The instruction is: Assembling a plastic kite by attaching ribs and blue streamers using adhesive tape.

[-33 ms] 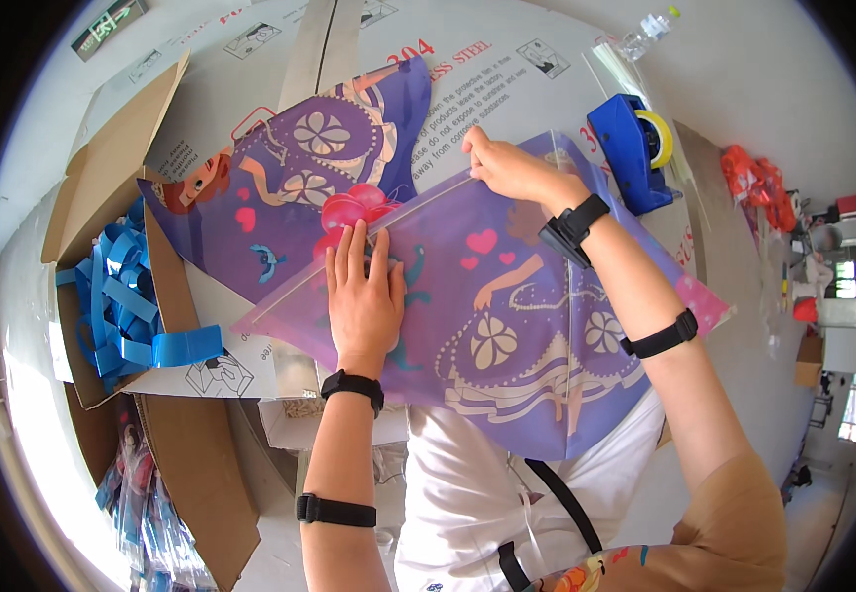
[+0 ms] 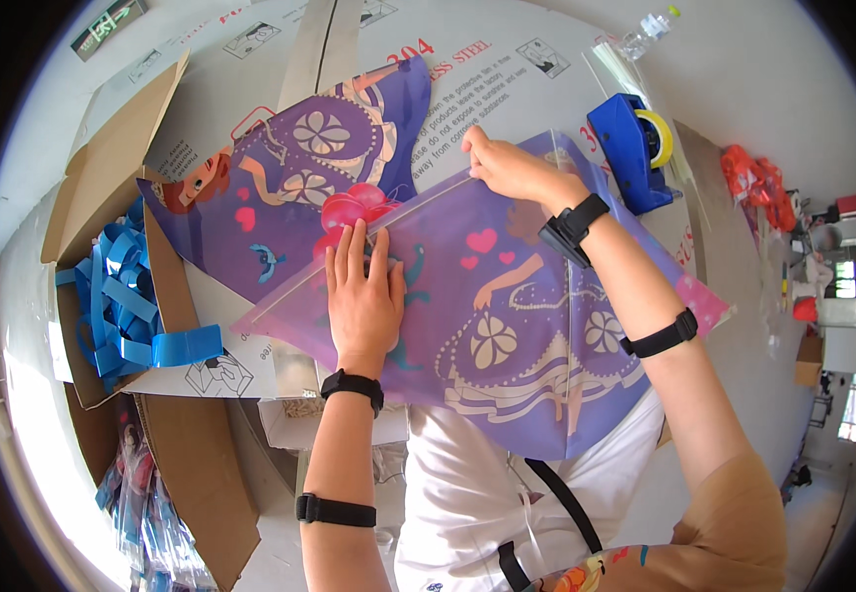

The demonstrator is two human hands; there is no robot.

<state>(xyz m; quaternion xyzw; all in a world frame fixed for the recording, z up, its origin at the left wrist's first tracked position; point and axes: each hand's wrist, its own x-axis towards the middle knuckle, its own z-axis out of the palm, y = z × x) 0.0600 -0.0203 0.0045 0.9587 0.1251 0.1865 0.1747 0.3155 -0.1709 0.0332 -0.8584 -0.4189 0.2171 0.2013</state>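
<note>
A purple printed kite (image 2: 507,326) with a cartoon figure, hearts and flowers lies across a flattened cardboard sheet (image 2: 507,79) on the work surface. My left hand (image 2: 362,296) presses flat on the kite's left part, fingers apart, just below a pink bow-like piece (image 2: 349,209). My right hand (image 2: 509,168) pinches the kite's upper edge at a thin rod. A second purple kite (image 2: 299,187) of the same print lies beneath, reaching up and left.
A blue tape dispenser (image 2: 630,148) stands at the right of the cardboard. An open carton (image 2: 117,207) at the left holds several blue strips (image 2: 122,306). A clear bottle (image 2: 645,35) lies at the far top. Red items (image 2: 758,183) sit at the right.
</note>
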